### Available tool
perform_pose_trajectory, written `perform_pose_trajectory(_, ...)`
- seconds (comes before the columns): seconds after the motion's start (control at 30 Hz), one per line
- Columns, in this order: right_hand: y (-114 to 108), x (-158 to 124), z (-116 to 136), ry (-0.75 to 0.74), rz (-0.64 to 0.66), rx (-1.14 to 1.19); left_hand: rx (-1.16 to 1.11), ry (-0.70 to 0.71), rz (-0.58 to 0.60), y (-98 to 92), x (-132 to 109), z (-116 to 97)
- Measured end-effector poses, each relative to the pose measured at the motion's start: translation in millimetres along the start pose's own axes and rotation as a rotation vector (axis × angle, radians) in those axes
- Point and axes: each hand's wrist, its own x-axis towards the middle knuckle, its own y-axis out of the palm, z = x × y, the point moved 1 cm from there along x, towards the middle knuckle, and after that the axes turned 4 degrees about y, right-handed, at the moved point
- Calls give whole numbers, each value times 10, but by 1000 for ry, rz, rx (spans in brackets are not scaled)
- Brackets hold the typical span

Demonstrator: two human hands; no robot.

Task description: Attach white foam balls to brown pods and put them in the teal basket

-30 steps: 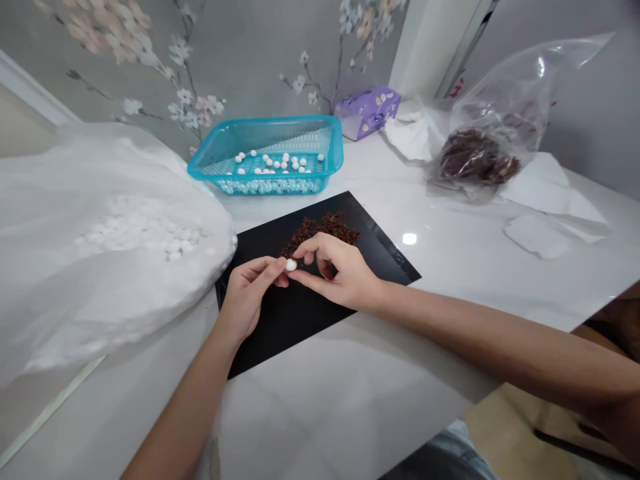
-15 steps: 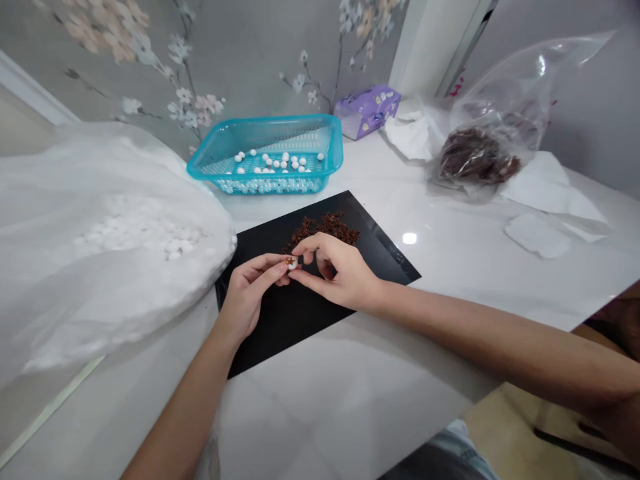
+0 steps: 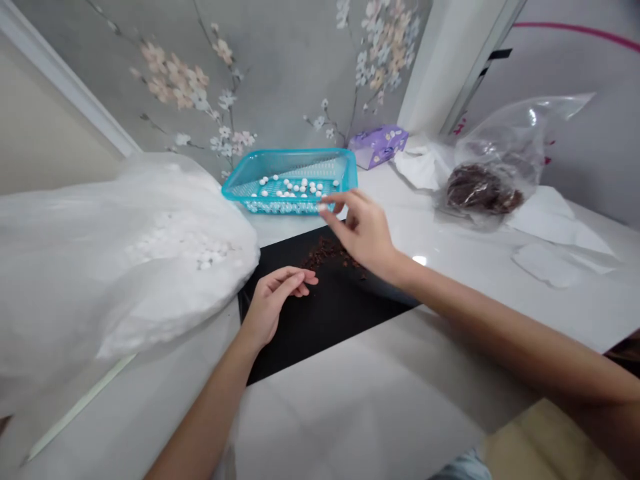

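My right hand is raised at the near edge of the turquoise basket, its thumb and fingers closed on a small white ball. Several similar white balls lie in the basket. Lower and to the left, my left hand hovers over a black mat, thumb pressed against the fingers and nothing visible between them. A loose heap of small reddish-brown pieces lies on the mat beyond my left fingertips, partly hidden by my right hand.
On the left, a large translucent white bag full of white balls reaches the mat's edge. A purple tissue pack stands behind, beside the basket. Further right is a clear bag of brown material with white paper sheets about it.
My hands have come apart. The right one has carried the white ball up and away toward the basket, while the left stays over the mat. The view has shifted slightly.
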Motion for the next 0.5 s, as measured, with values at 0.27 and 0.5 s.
perform_pose_trajectory(0.27, 428, 796, 151, 73, 159, -318, -14, -10, 3, 8, -15, -10)
perform_pose_trajectory(0.5, 1117, 468, 812, -300, 598, -175, -48, 7, -18, 10, 3, 19)
